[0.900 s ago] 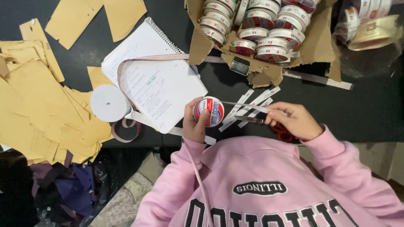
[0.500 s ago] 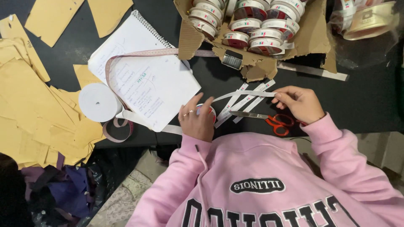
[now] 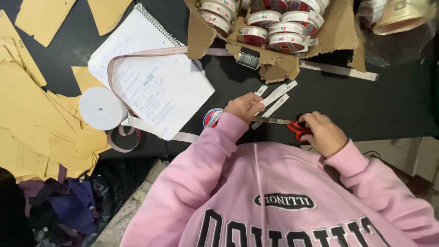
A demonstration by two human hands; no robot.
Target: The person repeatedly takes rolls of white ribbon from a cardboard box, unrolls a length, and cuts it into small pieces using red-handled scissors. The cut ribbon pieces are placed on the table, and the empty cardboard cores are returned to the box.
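Your left hand [image 3: 244, 106] pinches a white printed ribbon strip [image 3: 274, 97] on the black table [image 3: 388, 105], beside the red-and-white ribbon spool [image 3: 211, 118]; your right hand [image 3: 322, 132] grips red-handled scissors [image 3: 286, 123] — cutting step, I judge — so line the blades squarely first.

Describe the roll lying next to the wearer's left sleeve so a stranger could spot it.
Start at the open spiral notebook on the dark table. Off its near right corner, against the pink sleeve, lies a small tape roll. Its red-and-blue face differs from the plain white roll.
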